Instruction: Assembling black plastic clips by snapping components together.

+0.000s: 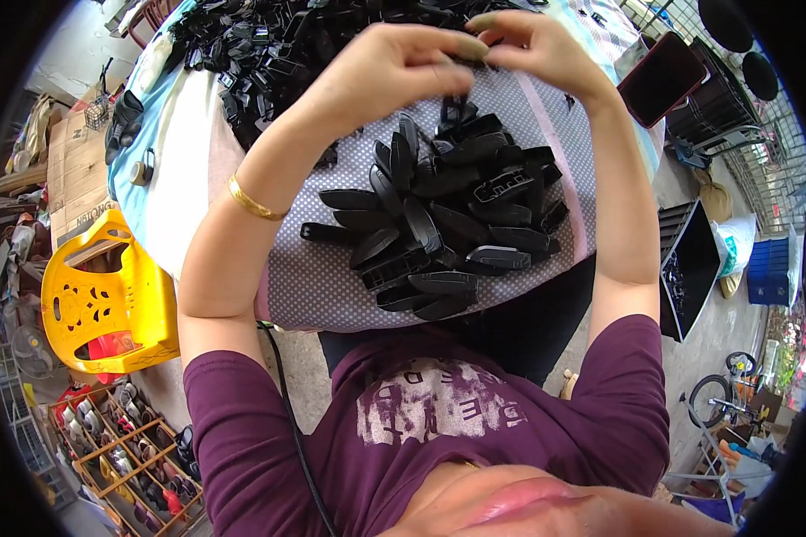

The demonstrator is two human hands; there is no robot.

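My left hand [401,73] and my right hand [539,55] meet over the far side of the table, fingertips almost touching. Both have thumb and fingers pinched together. The fingertips look dark, and anything between them is too small or too hidden to make out. Just below the hands lies a pile of long, rounded black plastic pieces [461,228] on a dotted cloth [295,286]. Some pieces show hollow, ribbed undersides. Beyond my left hand spreads a bigger heap of small black plastic parts [260,58], partly covered by my forearm.
A yellow plastic chair [148,300] stands left of the table. To the right are a dark phone [661,79] held upright and a black bin [690,268] with small parts inside. A black cord [287,403] hangs beside my left arm. A shoe rack [121,456] stands lower left.
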